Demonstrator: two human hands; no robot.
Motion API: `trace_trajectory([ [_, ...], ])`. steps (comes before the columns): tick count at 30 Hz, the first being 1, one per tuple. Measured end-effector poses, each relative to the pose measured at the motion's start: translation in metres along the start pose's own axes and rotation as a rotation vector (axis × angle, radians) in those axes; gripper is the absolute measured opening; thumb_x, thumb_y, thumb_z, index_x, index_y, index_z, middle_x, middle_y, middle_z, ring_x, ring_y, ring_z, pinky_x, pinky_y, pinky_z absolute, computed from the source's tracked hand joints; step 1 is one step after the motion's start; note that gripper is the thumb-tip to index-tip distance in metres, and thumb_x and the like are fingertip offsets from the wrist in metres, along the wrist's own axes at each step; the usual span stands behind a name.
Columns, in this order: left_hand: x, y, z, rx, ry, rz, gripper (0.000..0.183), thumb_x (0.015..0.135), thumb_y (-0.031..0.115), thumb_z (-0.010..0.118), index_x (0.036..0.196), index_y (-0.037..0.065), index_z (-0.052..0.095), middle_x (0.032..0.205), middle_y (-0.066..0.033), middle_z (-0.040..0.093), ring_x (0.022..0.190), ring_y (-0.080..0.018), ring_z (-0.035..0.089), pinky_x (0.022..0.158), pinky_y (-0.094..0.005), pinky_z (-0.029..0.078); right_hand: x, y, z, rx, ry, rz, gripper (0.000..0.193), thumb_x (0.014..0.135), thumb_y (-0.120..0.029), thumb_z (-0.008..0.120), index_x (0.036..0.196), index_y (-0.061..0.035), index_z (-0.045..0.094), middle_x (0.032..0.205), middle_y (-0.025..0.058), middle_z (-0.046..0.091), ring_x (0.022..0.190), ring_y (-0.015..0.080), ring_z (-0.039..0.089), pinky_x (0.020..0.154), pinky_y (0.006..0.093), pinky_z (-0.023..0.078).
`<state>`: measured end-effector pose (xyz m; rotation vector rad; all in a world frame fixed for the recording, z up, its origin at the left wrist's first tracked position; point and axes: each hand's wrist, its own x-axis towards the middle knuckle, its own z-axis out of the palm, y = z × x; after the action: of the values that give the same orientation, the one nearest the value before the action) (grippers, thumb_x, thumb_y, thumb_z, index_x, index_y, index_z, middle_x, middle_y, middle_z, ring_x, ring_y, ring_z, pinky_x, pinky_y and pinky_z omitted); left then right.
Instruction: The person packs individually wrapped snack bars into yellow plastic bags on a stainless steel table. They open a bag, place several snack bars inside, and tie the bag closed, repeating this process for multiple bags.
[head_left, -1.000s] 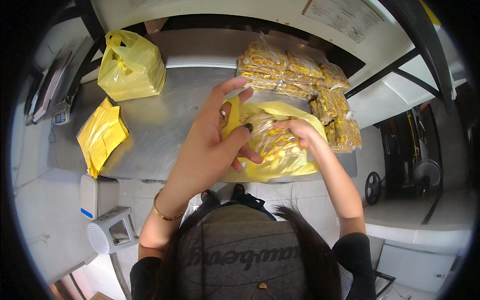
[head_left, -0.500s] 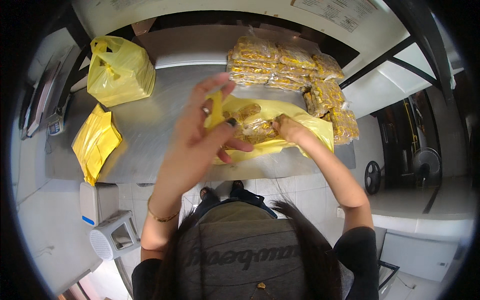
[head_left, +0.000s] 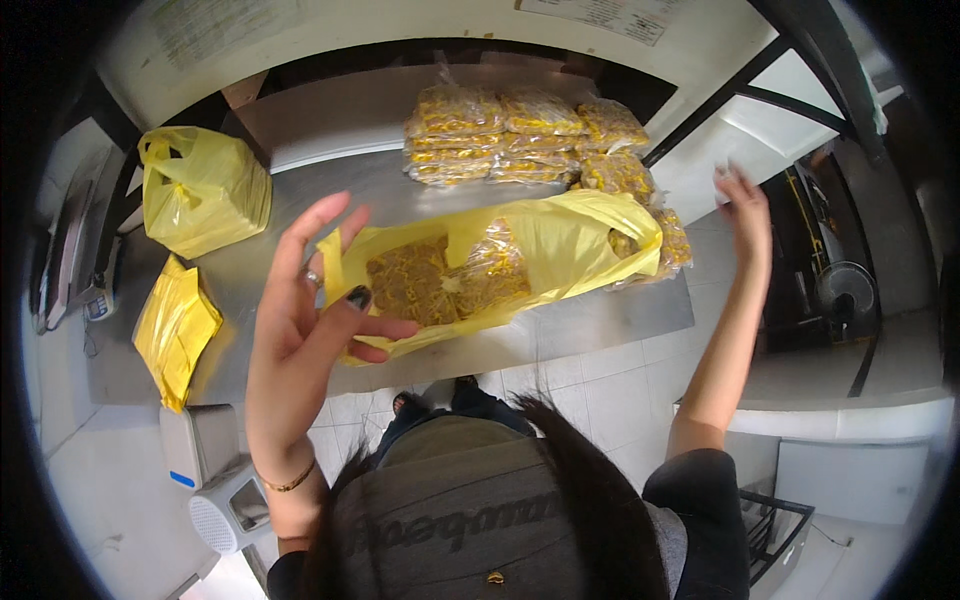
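Observation:
A yellow plastic carrier bag [head_left: 575,245] lies stretched across the metal table, its mouth facing up. Inside are flat clear packs of brown-and-yellow food [head_left: 410,280]. My left hand [head_left: 305,315] is at the bag's left end, with the handle caught between thumb and fingers. My right hand [head_left: 745,215] is raised off to the right, apart from the bag; its fingers look loosely spread and slightly blurred, with nothing visible in them. Stacked clear packs [head_left: 500,140] of the same food stand behind the bag, and more lie under its right end.
A filled, tied yellow bag [head_left: 205,190] stands at the table's back left. Folded yellow bags [head_left: 175,335] lie near the left edge. A white plastic stool [head_left: 225,510] is on the floor at left; a fan [head_left: 845,290] is at right.
My right hand has come out of the bag and moved up to the right. The bag's mouth is wider, showing the packs inside. My left hand still has the handle.

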<state>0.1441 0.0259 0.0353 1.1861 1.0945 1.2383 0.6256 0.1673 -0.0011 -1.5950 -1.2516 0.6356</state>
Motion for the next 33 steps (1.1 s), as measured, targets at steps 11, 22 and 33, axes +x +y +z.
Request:
trace_trajectory([
  [11,-0.003,0.003,0.015,0.087,0.046,-0.075,0.076,0.070,-0.014,0.038,0.142,0.009,0.027,0.141,-0.0210,0.038,0.078,-0.0248,0.070,0.049,-0.0174,0.050,0.051,0.270,0.028,0.304,-0.048,0.645,0.090,0.064,-0.032,0.083,0.135,0.0023,0.039,0.122,0.0172,0.056,0.105,0.0301,0.058,0.087,0.0359,0.048],
  [22,-0.005,0.013,0.009,0.071,-0.038,-0.151,0.062,0.081,-0.012,0.044,0.137,0.011,0.032,0.134,-0.0106,0.043,0.084,-0.0165,0.067,0.060,-0.0204,0.050,0.096,0.222,-0.028,-0.203,-0.506,0.433,0.080,0.059,-0.007,0.082,0.129,0.0047,0.044,0.107,0.0156,0.064,0.096,0.0288,0.063,0.085,0.0383,0.050],
  [33,0.000,0.004,-0.004,0.016,-0.079,-0.092,0.067,0.079,-0.009,0.042,0.141,0.007,0.022,0.143,-0.0176,0.034,0.081,-0.0212,0.068,0.052,-0.0179,0.048,0.026,0.048,-0.045,-0.315,-0.423,0.263,0.056,0.057,0.007,0.065,0.113,0.0048,0.056,0.103,0.0120,0.065,0.091,0.0213,0.064,0.083,0.0329,0.050],
])
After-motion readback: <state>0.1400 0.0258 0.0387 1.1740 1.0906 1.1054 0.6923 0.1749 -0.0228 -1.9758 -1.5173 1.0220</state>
